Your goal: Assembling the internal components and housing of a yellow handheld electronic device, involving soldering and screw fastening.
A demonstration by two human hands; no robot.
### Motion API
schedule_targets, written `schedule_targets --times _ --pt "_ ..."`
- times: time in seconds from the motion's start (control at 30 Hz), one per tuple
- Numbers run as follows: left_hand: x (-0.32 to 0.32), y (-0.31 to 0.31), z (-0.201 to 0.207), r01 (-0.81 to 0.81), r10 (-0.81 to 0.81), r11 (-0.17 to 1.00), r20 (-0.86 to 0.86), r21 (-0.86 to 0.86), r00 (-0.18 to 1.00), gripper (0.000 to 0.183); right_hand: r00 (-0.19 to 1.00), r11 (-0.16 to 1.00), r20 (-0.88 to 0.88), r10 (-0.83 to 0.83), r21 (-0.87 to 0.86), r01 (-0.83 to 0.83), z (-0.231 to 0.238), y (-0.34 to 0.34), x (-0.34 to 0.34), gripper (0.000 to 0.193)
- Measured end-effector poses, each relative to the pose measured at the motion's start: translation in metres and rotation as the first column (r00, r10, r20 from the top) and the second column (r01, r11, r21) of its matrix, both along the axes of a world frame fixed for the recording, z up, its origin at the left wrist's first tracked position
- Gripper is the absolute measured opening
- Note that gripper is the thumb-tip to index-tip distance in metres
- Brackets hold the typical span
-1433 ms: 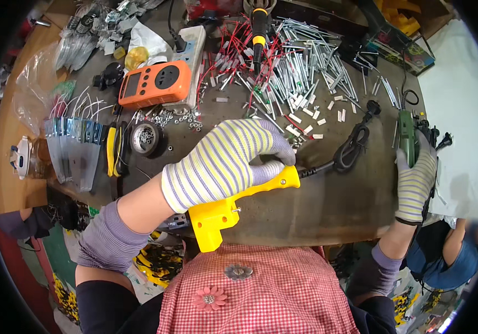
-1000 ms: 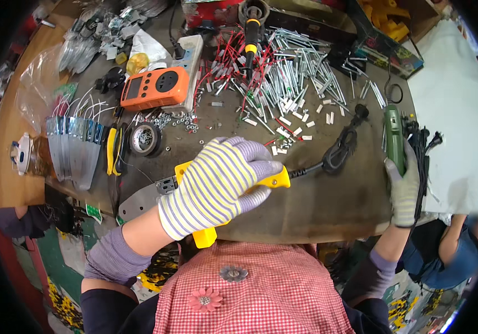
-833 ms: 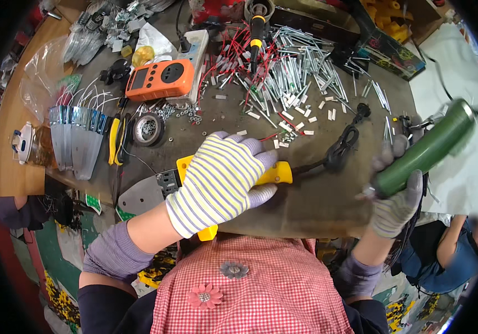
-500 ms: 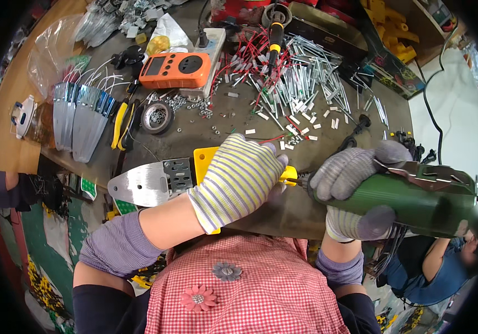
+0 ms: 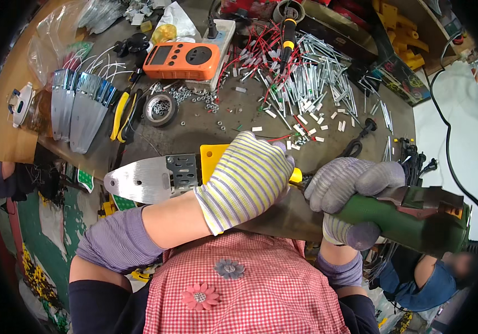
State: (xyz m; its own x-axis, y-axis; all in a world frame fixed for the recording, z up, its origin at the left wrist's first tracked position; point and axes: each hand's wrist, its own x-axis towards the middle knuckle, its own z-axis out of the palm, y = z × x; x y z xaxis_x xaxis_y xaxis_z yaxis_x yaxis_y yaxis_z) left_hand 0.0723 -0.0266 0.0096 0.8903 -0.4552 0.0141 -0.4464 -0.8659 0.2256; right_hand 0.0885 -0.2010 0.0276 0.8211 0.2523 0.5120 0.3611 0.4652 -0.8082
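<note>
In a striped glove, my left hand (image 5: 250, 181) is closed around a yellow plastic part (image 5: 212, 158), with its palm and fingertips partly hidden. To the left of that part extends a silver metal plate (image 5: 136, 182) with a rounded end, joined by a slotted grey bracket (image 5: 183, 170). A yellow tip (image 5: 296, 176) sticks out on the right side of the hand. My gloved right hand (image 5: 350, 181) grips a green power drill (image 5: 400, 220) lying sideways, its front end pointing at the yellow tip. Whether the two touch is hard to see.
Across the bench lie an orange multimeter (image 5: 182, 60), a tape roll (image 5: 160, 109), loose nuts, long screws (image 5: 311, 72) and red wires. Yellow-handled pliers (image 5: 120, 116) and clear wired pieces (image 5: 86, 114) sit left. A black cable (image 5: 445, 117) hangs right, near another person (image 5: 420, 278).
The green drill's rear end has dropped and shifted a little left. My left hand keeps its hold on the yellow part, and the whole view has moved slightly.
</note>
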Motion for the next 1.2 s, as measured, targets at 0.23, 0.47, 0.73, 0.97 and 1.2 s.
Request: schedule_targets --times 0.23,0.47,0.73,0.97,1.2 --pt "0.000 -0.001 0.000 -0.008 0.008 1.000 -0.023 -0.013 1.000 0.035 0.963 0.968 0.159 0.218 0.093 -0.234 -0.015 -0.007 0.014 0.056" --pt "0.000 -0.001 0.000 -0.019 0.019 1.000 0.000 -0.010 1.000 0.033 0.999 1.000 0.035 0.007 0.011 -0.007 -0.023 -0.004 -0.010 0.062" --pt "0.001 -0.001 0.001 -0.032 0.033 0.999 -0.051 0.029 0.998 0.036 0.990 0.999 0.136 0.032 0.029 -0.036 -0.003 0.003 0.019 0.081" --pt "0.001 -0.003 0.000 -0.012 0.015 0.997 -0.045 0.071 0.999 0.035 0.998 1.000 0.066 0.013 -0.010 -0.012 -0.006 0.003 0.016 0.066" --pt "0.000 -0.002 0.000 -0.023 0.026 0.997 -0.038 0.072 0.999 0.034 0.968 0.978 0.143 0.206 -0.028 -0.205 -0.017 0.001 0.031 0.056"
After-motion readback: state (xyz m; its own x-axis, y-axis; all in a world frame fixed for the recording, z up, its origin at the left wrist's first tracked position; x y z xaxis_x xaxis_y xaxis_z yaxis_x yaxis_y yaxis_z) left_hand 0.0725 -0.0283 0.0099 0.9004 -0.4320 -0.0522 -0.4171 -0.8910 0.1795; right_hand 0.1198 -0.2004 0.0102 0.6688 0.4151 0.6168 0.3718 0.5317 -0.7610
